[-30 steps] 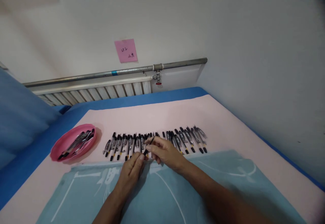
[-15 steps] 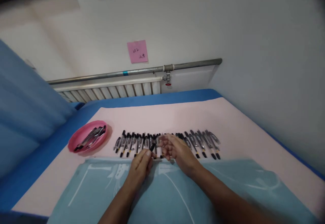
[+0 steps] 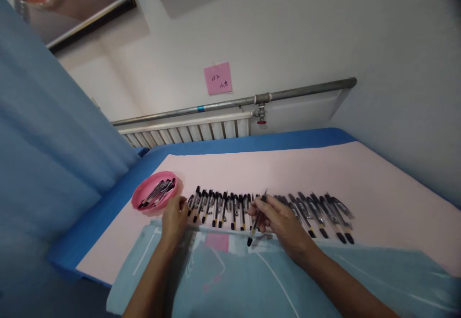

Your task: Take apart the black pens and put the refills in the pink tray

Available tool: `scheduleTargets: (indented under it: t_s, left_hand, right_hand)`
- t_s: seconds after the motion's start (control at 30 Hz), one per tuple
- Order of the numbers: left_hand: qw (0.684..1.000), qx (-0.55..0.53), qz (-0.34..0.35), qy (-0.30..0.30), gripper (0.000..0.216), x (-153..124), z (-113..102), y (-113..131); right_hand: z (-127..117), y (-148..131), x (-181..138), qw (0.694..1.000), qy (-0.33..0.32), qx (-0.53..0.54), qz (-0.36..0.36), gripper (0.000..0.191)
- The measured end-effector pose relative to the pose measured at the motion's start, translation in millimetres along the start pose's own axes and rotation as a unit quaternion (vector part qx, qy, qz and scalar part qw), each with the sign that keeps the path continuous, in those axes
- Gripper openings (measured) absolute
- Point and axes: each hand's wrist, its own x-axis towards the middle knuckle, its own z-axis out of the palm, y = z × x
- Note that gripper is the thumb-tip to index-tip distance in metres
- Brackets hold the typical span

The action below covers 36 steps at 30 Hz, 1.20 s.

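Observation:
My right hand (image 3: 281, 219) pinches one black pen (image 3: 256, 221) and holds it tilted, tip toward me, just above a long row of black pens (image 3: 317, 210) laid side by side on the pink sheet (image 3: 288, 169). My left hand (image 3: 173, 218) sits at the row's left end, between the row and a pink dish (image 3: 153, 198) that holds several more pens. Its fingers are curled and face away from me, so what they hold, if anything, is hidden.
A light blue cloth with white line drawings (image 3: 252, 279) covers the near part of the table. A blue curtain (image 3: 46, 154) hangs at the left. Behind the table run a radiator (image 3: 187, 133) and a metal pipe (image 3: 288, 96); a pink note (image 3: 218, 78) sticks on the wall.
My left hand has moved left from the middle of the row toward the pink dish. My right hand now holds a pen by itself. The view has swung left and up.

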Motion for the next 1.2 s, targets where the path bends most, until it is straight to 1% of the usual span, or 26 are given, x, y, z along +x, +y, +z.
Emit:
scheduleTargets:
  t_s: [0.03,0.1,0.17,0.23,0.47,0.57,0.7,0.8,0.87,0.93,0.97,1.0,1.03,1.1,1.17,1.2]
  left_hand:
    - [1.000,0.017,-0.012,-0.004,0.023,8.0,-3.1,-12.0]
    - [0.998,0.039,-0.028,-0.034,0.021,17.8,-5.2,-29.4]
    - [0.996,0.051,-0.036,-0.060,0.020,20.6,-3.2,-37.6]
    - [0.995,0.060,-0.040,-0.073,0.020,20.1,0.2,-39.4]
    - [0.992,0.085,-0.047,-0.077,0.020,20.8,6.5,-38.0]
    - [0.993,0.080,-0.040,-0.075,0.020,21.0,7.5,-38.3]
    - [0.995,0.058,-0.035,-0.070,0.015,19.2,7.2,-38.6]
    - [0.998,0.024,-0.046,-0.046,0.016,14.3,4.1,-35.1]
    - [0.998,-0.015,-0.047,-0.039,0.021,7.6,0.8,-25.4]
    - [0.993,-0.098,-0.028,-0.065,0.025,-2.4,-2.6,-6.9]
    - [0.977,-0.189,-0.016,-0.096,0.025,-8.4,-4.0,5.2]
    - [0.954,-0.269,-0.002,-0.134,0.024,-14.7,-5.1,18.4]
    - [0.931,-0.324,0.009,-0.169,0.023,-20.9,-5.8,32.0]
    - [0.889,-0.398,0.019,-0.223,0.022,-31.8,-6.0,56.2]
    - [0.858,-0.441,0.016,-0.263,0.021,-39.3,-5.0,72.4]
    - [0.845,-0.457,0.012,-0.277,0.021,-41.6,-4.4,76.9]
  right_hand:
    - [-0.2,-0.3,0.0,1.000,-0.003,-0.005,0.002,0.030]
    - [0.2,-0.3,-0.3,1.000,-0.011,-0.016,0.002,0.030]
    - [0.7,0.8,-0.3,0.999,-0.017,-0.027,-0.001,0.030]
    - [0.8,2.7,0.3,0.999,-0.021,-0.037,-0.002,0.031]
    - [0.8,7.1,1.5,0.998,-0.025,-0.059,-0.007,0.029]
    - [1.2,7.5,0.7,0.997,-0.033,-0.065,-0.013,0.026]
    - [0.6,7.4,-0.1,0.997,-0.034,-0.065,-0.015,0.024]
    - [0.3,4.7,-1.6,0.997,-0.034,-0.067,-0.014,0.023]
    - [1.5,1.5,-3.9,0.996,-0.047,-0.071,-0.020,0.023]
    - [4.5,-1.5,-7.3,0.995,-0.073,-0.068,-0.024,0.024]
    - [6.6,-2.6,-9.4,0.994,-0.089,-0.063,-0.020,0.024]
    - [9.0,-3.4,-11.5,0.992,-0.107,-0.059,-0.011,0.024]
    - [11.3,-3.8,-13.8,0.991,-0.124,-0.058,0.000,0.024]
    - [15.3,-4.1,-18.0,0.986,-0.152,-0.073,0.005,0.023]
    - [17.3,-4.8,-21.3,0.980,-0.167,-0.104,-0.028,0.023]
    - [17.7,-5.5,-22.6,0.977,-0.171,-0.117,-0.050,0.022]
